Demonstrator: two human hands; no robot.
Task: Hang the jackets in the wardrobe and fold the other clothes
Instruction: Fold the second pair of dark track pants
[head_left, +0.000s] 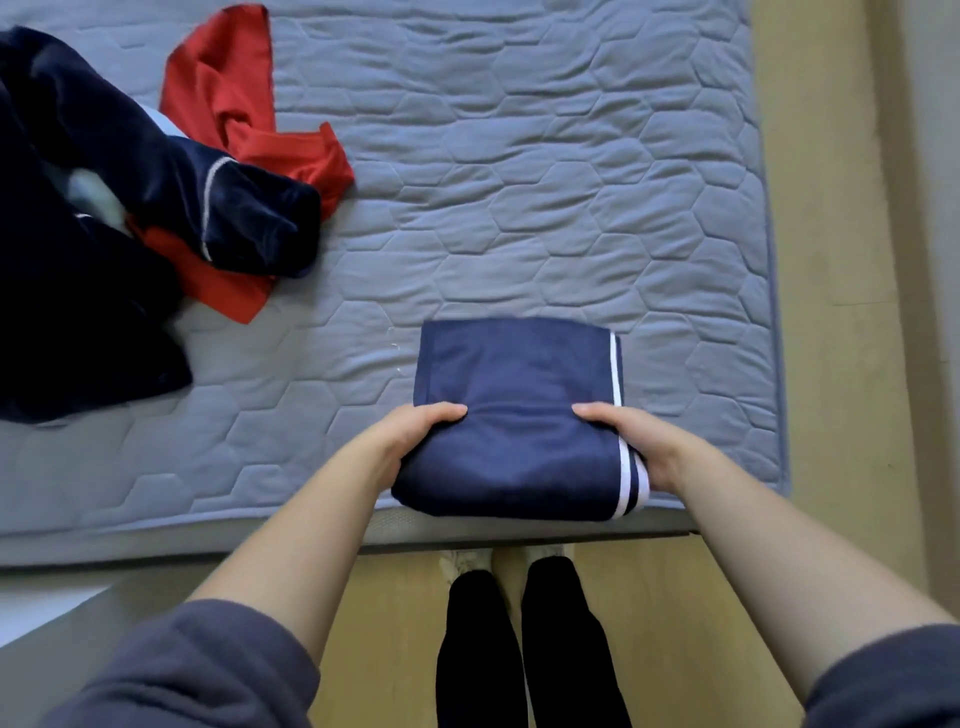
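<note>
both hands grip the folded navy garment (511, 410) at 6 o'clock on the mattress (571, 182): left hand (410, 441) and right hand (636, 441) curl round its ends. red garment (234, 104) lies at 10 o'clock.

No legible text or labels anywhere.

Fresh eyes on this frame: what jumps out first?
First, the folded navy garment with white side stripes, at the near edge of the mattress, gripped on either side by the left hand and right hand. Next, the unfolded heap at far left: a red garment lying partly under a dark navy velvet garment.
</note>
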